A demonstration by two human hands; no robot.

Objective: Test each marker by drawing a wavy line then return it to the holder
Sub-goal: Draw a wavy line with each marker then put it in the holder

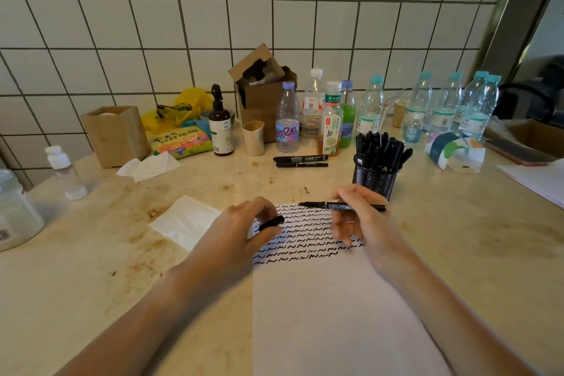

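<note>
While the right hand [354, 217] pinches an uncapped black marker [341, 205] level above the paper [320, 314], tip pointing left, the left hand [241, 226] pinches the marker's cap [271, 223] between thumb and fingers. Rows of wavy lines [302, 238] cover the paper's far portion. Just beyond the right hand, toward the desk's [91, 253] far edge, stands the mesh holder [377, 177], filled with markers. Two spare markers [300, 161] lie left of it.
</note>
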